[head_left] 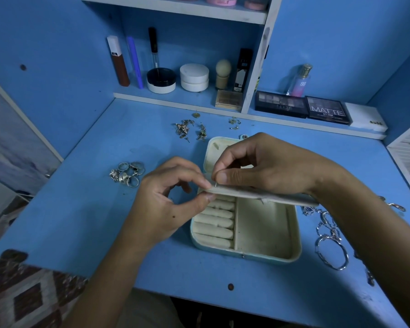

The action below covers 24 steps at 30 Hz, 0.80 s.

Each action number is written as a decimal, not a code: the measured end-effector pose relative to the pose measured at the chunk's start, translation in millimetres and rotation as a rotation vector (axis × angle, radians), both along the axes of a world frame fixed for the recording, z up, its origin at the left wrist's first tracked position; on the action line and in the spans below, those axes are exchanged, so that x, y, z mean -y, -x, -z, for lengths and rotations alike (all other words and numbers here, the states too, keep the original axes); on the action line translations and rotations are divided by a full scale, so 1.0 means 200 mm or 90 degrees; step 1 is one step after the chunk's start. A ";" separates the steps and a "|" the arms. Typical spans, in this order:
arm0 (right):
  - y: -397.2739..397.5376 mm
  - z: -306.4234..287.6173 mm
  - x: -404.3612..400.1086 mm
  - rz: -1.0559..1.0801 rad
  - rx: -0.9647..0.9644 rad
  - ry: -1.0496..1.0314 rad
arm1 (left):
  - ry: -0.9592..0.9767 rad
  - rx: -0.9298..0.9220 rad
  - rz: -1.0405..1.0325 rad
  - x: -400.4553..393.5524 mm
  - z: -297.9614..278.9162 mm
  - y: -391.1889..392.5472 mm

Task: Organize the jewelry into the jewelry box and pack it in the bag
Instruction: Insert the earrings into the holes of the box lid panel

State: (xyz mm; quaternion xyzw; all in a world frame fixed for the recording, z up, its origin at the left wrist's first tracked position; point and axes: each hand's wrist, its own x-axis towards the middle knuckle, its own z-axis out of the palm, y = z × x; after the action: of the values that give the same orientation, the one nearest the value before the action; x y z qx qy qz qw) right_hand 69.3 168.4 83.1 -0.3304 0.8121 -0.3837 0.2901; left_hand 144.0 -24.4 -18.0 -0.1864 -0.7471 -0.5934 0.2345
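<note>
Furthest left on my blue desk [85, 209] lies the heap of rings [127, 174], untouched, with the loose earrings [191, 129] further back toward the shelf. My left hand [173, 204] comes next, thumb and forefinger pinched on the near-left edge of the jewelry box's padded flap [258, 195], holding it raised. The jewelry box [246, 223] sits open mid-desk, ring rolls and side compartment bare. My right hand [265, 169] pinches a small pin-like piece, probably an earring post, against that flap's edge. I judge I'm at the earring step, very early on. Next I must seat the post through the flap without bending it. Bracelets [330, 242] wait far right; no bag is visible.
</note>
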 end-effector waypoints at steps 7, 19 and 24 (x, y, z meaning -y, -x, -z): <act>0.00 0.00 0.00 -0.005 -0.004 -0.001 | 0.006 -0.004 -0.005 0.00 -0.01 -0.01; 0.02 -0.01 0.01 -0.027 0.018 -0.027 | 0.015 -0.006 -0.014 0.00 -0.01 -0.01; 0.04 -0.01 0.03 -0.038 -0.009 -0.054 | 0.015 -0.001 -0.015 0.00 -0.02 -0.01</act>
State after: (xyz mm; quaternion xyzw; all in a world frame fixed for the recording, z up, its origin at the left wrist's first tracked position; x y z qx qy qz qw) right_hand 61.5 162.7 85.1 -0.3447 0.8192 -0.3378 0.3098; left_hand 146.0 -24.3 -14.7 -0.1807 -0.7558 -0.5818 0.2400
